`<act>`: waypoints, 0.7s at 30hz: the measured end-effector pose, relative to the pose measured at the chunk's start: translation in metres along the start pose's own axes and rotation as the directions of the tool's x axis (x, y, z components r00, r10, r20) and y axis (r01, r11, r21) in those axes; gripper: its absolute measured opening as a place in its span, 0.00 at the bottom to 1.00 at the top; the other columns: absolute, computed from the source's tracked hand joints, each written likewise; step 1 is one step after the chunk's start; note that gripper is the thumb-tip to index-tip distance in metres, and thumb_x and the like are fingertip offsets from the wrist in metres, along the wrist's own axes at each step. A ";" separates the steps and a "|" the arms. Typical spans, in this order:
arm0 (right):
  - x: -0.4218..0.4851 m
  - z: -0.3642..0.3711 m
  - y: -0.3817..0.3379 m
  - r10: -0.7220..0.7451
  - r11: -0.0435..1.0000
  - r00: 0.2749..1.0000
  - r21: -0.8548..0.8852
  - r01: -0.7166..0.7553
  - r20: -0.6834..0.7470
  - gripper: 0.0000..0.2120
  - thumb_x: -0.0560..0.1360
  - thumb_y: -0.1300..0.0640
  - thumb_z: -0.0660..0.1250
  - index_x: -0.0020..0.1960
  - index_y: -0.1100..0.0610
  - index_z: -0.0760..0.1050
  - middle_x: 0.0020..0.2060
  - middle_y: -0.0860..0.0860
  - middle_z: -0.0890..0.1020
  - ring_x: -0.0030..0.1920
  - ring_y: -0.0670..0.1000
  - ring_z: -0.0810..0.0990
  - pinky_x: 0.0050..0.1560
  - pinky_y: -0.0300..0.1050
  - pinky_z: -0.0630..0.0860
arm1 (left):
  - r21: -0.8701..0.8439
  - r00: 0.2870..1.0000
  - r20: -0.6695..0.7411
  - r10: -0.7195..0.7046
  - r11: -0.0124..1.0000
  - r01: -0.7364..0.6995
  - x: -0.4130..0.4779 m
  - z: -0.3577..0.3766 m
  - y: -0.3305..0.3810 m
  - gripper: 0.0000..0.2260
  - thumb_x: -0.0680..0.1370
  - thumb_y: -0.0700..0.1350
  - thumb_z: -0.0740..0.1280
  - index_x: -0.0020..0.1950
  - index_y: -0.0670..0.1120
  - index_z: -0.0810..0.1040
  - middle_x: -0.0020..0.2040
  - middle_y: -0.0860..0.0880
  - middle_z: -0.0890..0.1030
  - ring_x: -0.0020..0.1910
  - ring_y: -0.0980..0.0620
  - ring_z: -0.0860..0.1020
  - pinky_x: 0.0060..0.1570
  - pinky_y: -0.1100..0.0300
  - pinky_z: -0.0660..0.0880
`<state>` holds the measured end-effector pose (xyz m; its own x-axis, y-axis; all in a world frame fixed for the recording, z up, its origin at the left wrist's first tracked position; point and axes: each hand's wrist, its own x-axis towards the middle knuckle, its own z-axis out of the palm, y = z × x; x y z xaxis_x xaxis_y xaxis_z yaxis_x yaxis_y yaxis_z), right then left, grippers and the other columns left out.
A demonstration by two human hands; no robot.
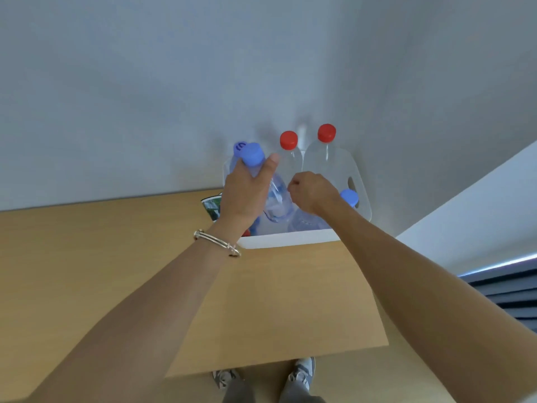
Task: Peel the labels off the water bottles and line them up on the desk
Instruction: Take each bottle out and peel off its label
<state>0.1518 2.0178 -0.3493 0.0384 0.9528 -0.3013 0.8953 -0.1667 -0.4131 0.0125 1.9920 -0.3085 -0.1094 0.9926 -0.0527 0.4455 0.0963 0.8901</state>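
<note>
A white bin [290,238] sits on the wooden desk [101,257] at 12 o'clock, pushed back against the grey wall [145,97]. At the back of the bin a slim red-capped bottle [290,161] and a wider red-capped bottle [328,161] stand upright, side by side. They crowd the space just behind both hands. Another blue-capped bottle [348,197] stands at the bin's 3 o'clock side, partly hidden by the right wrist. A printed scrap [210,206] lies on the desk just beside the bin at 9 o'clock, half covered by the left hand. A bracelet [216,238] circles the left wrist, and shoes [302,373] show past the desk's near edge at 6 o'clock.

The left hand [245,193] grips a clear bottle [277,196] high up near the neck. Its fingers wrap round the bottle and its thumb sticks out towards 1 o'clock. The bottle is tilted. Its long axis runs from the blue cap [252,155] at 11 o'clock down to the base at 5 o'clock, which is still inside the bin among the others. A second blue top [239,147] peeks out just behind the cap.

The right hand [313,193] hovers over the bin just beside the bottle's body with its fingers curled in. I cannot tell whether they pinch anything.
</note>
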 end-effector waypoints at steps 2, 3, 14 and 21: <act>-0.001 0.001 -0.001 0.018 0.999 1.000 -0.026 -0.018 0.009 0.12 0.77 0.61 0.56 0.53 0.62 0.76 0.52 0.59 0.81 0.51 0.59 0.79 0.45 0.46 0.70 | -0.006 1.000 0.002 -0.004 1.000 0.004 0.000 -0.015 0.000 0.18 0.77 0.61 0.61 0.52 0.47 0.76 0.43 0.50 0.79 0.44 0.49 0.76 0.36 0.62 0.66; -0.001 0.002 -0.003 0.030 0.999 0.999 -0.033 -0.030 0.014 0.13 0.77 0.60 0.55 0.54 0.62 0.76 0.53 0.58 0.81 0.51 0.59 0.79 0.47 0.46 0.71 | -0.005 1.000 0.014 -0.004 1.000 0.004 0.001 -0.023 0.000 0.17 0.77 0.61 0.61 0.50 0.48 0.77 0.42 0.51 0.79 0.43 0.50 0.76 0.35 0.63 0.66; -0.012 0.005 -0.029 0.081 0.985 0.997 -0.148 -0.083 -0.019 0.16 0.78 0.51 0.56 0.50 0.61 0.77 0.50 0.58 0.82 0.49 0.57 0.78 0.47 0.46 0.69 | -0.306 0.967 0.160 -0.199 0.921 0.240 0.020 -0.086 0.002 0.20 0.76 0.65 0.60 0.36 0.50 0.73 0.34 0.50 0.76 0.41 0.48 0.77 0.48 0.54 0.73; -0.040 -0.020 -0.062 -0.040 0.997 0.994 0.055 0.045 -0.105 0.17 0.80 0.50 0.54 0.39 0.57 0.72 0.38 0.53 0.78 0.42 0.55 0.76 0.43 0.46 0.69 | -0.407 0.903 0.278 -0.327 0.812 0.419 0.032 -0.084 0.017 0.20 0.73 0.66 0.63 0.45 0.49 0.74 0.47 0.45 0.82 0.50 0.43 0.81 0.54 0.40 0.77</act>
<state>0.1032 1.9948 -0.2944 0.0495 0.9800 -0.1926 0.8705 -0.1369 -0.4727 -0.0579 2.0188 -0.2573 0.0023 0.8858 -0.4640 -0.0461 0.4636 0.8848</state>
